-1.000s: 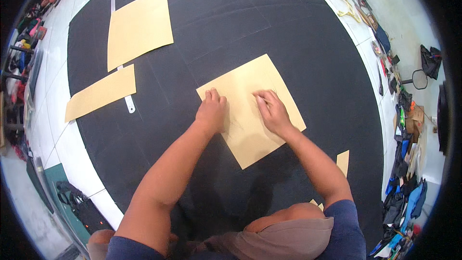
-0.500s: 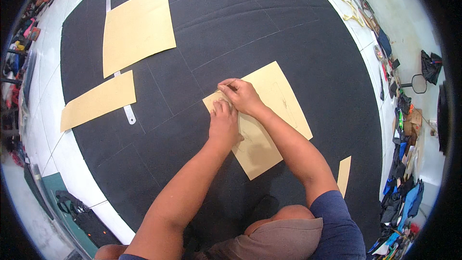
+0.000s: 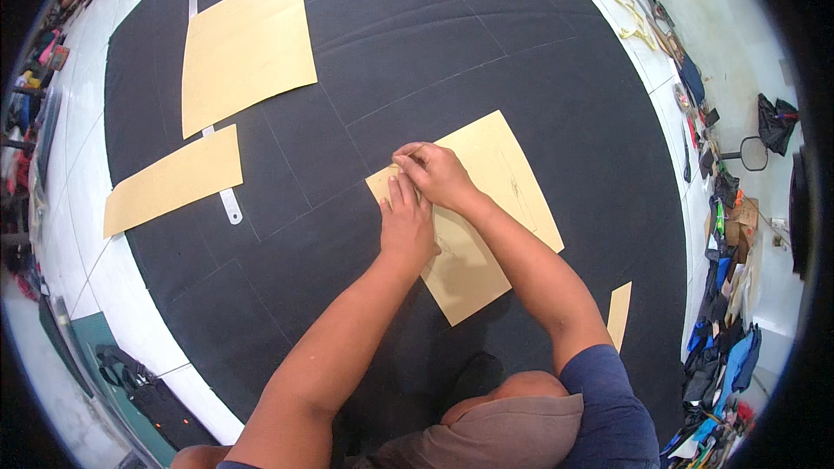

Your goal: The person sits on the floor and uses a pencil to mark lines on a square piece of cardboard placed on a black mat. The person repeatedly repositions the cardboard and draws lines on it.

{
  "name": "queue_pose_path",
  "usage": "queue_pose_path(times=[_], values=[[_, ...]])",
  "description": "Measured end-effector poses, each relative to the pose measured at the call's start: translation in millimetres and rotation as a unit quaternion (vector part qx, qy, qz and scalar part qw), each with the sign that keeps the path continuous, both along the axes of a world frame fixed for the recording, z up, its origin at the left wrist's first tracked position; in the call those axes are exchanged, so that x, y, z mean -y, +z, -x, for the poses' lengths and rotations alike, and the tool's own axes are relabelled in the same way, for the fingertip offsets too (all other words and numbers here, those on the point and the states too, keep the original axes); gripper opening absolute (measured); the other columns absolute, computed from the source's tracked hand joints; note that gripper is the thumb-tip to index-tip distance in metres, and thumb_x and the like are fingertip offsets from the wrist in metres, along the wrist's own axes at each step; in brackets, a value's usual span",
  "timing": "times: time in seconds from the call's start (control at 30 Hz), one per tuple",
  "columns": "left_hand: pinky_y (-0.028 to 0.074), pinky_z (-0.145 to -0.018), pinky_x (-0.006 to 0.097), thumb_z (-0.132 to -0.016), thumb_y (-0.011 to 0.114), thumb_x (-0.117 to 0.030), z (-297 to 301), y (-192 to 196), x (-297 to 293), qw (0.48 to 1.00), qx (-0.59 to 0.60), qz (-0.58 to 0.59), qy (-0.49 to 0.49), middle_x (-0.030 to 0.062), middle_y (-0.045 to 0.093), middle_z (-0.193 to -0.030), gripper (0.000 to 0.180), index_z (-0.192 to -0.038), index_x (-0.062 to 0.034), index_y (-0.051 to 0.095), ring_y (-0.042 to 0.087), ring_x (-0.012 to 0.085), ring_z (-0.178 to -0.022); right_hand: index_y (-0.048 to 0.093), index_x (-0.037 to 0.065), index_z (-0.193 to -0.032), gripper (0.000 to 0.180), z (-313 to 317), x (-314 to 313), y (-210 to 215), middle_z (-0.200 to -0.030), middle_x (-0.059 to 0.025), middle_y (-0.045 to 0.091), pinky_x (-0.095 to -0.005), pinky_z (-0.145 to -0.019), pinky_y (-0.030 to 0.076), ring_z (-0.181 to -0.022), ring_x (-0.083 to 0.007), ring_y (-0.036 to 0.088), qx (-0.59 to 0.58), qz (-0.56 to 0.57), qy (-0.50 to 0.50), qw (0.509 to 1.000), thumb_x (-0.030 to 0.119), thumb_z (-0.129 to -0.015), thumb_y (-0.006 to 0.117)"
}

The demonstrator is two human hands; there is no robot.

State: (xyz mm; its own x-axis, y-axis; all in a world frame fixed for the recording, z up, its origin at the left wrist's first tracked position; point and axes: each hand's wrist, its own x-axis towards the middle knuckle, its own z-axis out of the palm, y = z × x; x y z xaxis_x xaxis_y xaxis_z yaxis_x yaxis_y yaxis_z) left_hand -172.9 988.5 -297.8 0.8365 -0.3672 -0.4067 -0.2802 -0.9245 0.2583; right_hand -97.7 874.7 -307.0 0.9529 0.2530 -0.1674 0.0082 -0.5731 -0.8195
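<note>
Left hand (image 3: 407,224): we see it pressed flat, fingers together and extended, on the left corner of the tan paper pattern piece (image 3: 486,208); it grips nothing.
Right hand (image 3: 436,172): we find it curled at the same corner, touching the left hand's fingertips; a thin object seems pinched in the fingers, but we cannot make it out.
Pattern piece: it lies flat on the black fabric (image 3: 486,61) just in front of us, partly covered by both forearms.
Containers: we note none in view.
Other paper: a large tan sheet (image 3: 245,48) and a long tan strip (image 3: 172,181) lie well apart to the left; a clear ruler (image 3: 228,205) shows between and under them.
Hidden or cut off: a small tan strip (image 3: 618,314) sits by our right arm; the clutter at the right edge (image 3: 721,295) is too small to identify.
</note>
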Motion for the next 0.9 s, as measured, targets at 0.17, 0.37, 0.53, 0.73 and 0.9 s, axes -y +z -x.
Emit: queue_pose_path(times=[0.17, 0.37, 0.53, 0.73, 0.9], values=[[0.043, -0.115, 0.060, -0.065, 0.097, -0.042, -3, 9, 4, 1.000, -0.012, -0.016, -0.005, 0.0365, 0.021, -0.163, 0.129, -0.160, 0.0038, 0.023, 0.027, 0.0526, -0.152, 0.076, 0.004, -0.110, 0.031, -1, 3, 2, -0.110, -0.0180, 0.075, -0.0424, -0.090, 0.055, -0.103, -0.0341, 0.072, 0.007, 0.008, 0.010, 1.000, 0.030, -0.102, 0.062], [0.043, -0.115, 0.060, -0.062, 0.099, -0.041, -5, 8, 6, 1.000, -0.019, -0.017, -0.001, 0.0389, 0.024, -0.161, 0.130, -0.159, 0.0046, 0.025, 0.029, 0.0527, -0.151, 0.074, 0.004, -0.110, 0.029, -12, 33, 0, -0.104, -0.0194, 0.076, -0.0451, -0.086, 0.056, -0.098, -0.0366, 0.072, 0.040, 0.069, -0.067, 0.995, 0.030, -0.102, 0.062], [0.041, -0.117, 0.059, -0.067, 0.095, -0.046, -10, 16, 9, 0.997, -0.058, -0.053, 0.000, 0.0368, 0.020, -0.164, 0.126, -0.163, -0.0050, 0.025, 0.025, 0.0504, -0.154, 0.074, 0.005, -0.111, 0.030, -30, 72, 0, -0.099, -0.0192, 0.077, -0.0451, -0.084, 0.057, -0.094, -0.0357, 0.075, 0.048, 0.107, -0.134, 0.984, 0.031, -0.103, 0.062], [0.042, -0.115, 0.061, -0.071, 0.093, -0.045, -13, 25, 11, 0.995, -0.069, -0.062, -0.026, 0.0390, 0.019, -0.164, 0.121, -0.167, -0.0269, 0.022, 0.023, 0.0543, -0.153, 0.073, 0.006, -0.114, 0.030, -20, 57, -5, -0.098, -0.0156, 0.077, -0.0414, -0.082, 0.056, -0.091, -0.0307, 0.074, 0.035, 0.080, -0.085, 0.993, 0.032, -0.104, 0.061], [0.041, -0.115, 0.062, -0.073, 0.092, -0.042, -12, 23, 9, 0.995, -0.072, -0.062, -0.016, 0.0396, 0.017, -0.164, 0.117, -0.167, -0.0250, 0.024, 0.020, 0.0549, -0.154, 0.073, 0.005, -0.113, 0.031, -29, 68, 1, -0.097, -0.0164, 0.077, -0.0409, -0.082, 0.056, -0.090, -0.0302, 0.074, 0.017, 0.089, -0.126, 0.988, 0.032, -0.103, 0.062]])
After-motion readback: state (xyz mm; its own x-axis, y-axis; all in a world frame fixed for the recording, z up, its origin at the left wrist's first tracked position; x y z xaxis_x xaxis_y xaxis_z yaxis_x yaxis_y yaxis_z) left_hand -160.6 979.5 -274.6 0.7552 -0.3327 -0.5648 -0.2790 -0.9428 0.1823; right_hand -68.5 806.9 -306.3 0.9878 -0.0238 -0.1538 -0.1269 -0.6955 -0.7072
